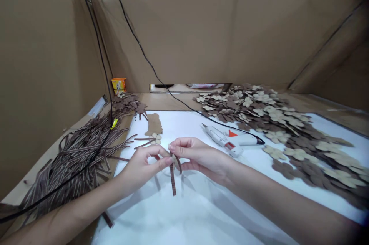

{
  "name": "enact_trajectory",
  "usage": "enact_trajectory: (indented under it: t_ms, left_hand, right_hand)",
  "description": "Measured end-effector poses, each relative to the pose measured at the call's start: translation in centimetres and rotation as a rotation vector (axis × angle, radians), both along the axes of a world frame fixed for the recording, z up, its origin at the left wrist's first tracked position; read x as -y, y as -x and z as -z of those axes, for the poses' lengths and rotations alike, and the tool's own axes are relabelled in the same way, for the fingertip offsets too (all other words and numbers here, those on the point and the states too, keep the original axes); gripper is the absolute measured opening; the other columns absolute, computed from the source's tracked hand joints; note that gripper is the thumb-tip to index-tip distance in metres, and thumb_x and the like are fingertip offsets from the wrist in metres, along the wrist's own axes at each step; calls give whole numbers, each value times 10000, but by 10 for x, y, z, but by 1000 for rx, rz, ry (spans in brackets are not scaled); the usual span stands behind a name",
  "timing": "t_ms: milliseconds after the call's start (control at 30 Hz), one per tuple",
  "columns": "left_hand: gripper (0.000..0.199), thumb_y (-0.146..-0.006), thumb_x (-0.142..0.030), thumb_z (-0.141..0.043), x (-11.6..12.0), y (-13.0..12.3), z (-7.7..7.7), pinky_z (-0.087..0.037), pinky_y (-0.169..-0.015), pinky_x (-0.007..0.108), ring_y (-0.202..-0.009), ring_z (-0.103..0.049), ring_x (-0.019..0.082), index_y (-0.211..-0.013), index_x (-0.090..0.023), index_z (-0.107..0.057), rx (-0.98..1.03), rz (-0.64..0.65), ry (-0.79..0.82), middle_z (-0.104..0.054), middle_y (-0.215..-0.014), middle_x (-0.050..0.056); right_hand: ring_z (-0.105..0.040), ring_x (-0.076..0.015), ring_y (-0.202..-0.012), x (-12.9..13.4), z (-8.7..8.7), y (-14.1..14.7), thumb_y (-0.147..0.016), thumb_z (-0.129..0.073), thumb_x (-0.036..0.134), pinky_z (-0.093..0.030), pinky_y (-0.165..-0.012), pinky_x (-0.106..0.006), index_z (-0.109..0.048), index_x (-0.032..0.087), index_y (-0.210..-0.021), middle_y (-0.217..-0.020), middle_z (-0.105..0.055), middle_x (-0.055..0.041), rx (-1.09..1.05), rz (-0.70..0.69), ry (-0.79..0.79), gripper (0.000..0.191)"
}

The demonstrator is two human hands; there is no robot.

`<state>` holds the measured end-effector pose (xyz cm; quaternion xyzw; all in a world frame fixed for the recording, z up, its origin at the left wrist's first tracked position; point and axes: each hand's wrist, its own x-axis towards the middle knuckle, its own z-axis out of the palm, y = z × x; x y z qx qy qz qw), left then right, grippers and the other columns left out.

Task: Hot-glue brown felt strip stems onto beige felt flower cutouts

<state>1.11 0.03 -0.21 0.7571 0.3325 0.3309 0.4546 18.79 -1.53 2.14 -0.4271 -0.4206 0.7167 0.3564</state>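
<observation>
Over the middle of the white board, my left hand [152, 161] and my right hand [198, 156] meet with fingers pinched. Between them is a brown stitched ribbon strip [173, 179], its two tails hanging down, one straight and one curved. A pale flower-like piece behind the ribbon is mostly hidden by my fingers. Just beyond my left hand, a small cream flower [156, 137] with ribbon tails lies on the board. A white glue gun [225, 141] with an orange trigger rests on its side beyond my right hand.
Many brown ribbon strips [72, 156] are heaped at left. At right spreads a large pile of brown and cream flower cutouts [259, 108]. A brown scrap [155, 124] and an orange box [118, 85] lie farther back. Black cables [138, 41] cross the cardboard walls [184, 37].
</observation>
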Motion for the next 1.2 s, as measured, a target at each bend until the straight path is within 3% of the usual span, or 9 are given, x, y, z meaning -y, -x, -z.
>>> enact_trajectory:
  t_ms: [167,333,433,633,933,1200]
  left_hand:
    - [234,-800,-371,-558,-4,0,0,-431,-654,238,-744,-569,166,-757,-153,-634,-27,-31,34,-640,-753,34]
    - [277,-734,-400,-634,-5,-7,3,-464,-643,266,-693,-603,177,-708,-125,-652,105,16,282,-663,-697,58]
    - [294,-674,-405,-690,-5,-8,4,-462,-567,261,-626,-593,164,-678,-114,-643,176,-56,372,-662,-673,63]
    - [316,-625,-416,-725,-4,-7,6,-444,-514,260,-581,-591,165,-633,-117,-621,188,-103,424,-656,-640,63]
    - [231,-615,-299,-745,2,-8,7,-428,-520,229,-550,-555,126,-607,-112,-610,137,-162,388,-620,-587,24]
    - [208,-720,-315,-671,4,-9,6,-456,-602,227,-670,-601,142,-752,-110,-663,208,-75,377,-681,-732,56]
  right_hand:
    - [-513,-87,-649,-1,0,3,-627,-762,388,-383,-617,-223,-652,160,-696,-692,-586,16,-42,7,34,262]
    - [-456,-59,-575,-5,5,10,-637,-756,360,-334,-565,-203,-659,164,-717,-657,-558,36,-119,36,11,232]
    - [-458,-58,-581,-7,7,13,-631,-759,361,-317,-552,-200,-663,166,-760,-690,-566,29,-107,48,3,253]
    - [-446,-66,-578,-9,3,7,-641,-747,392,-282,-553,-215,-640,154,-662,-636,-554,32,23,53,-75,262]
    - [-488,-99,-671,-16,5,0,-606,-765,351,-306,-627,-236,-705,162,-703,-704,-633,9,167,50,-167,221]
    - [-527,-128,-650,-15,7,-1,-588,-766,346,-353,-653,-265,-699,154,-660,-634,-637,-5,144,31,-187,216]
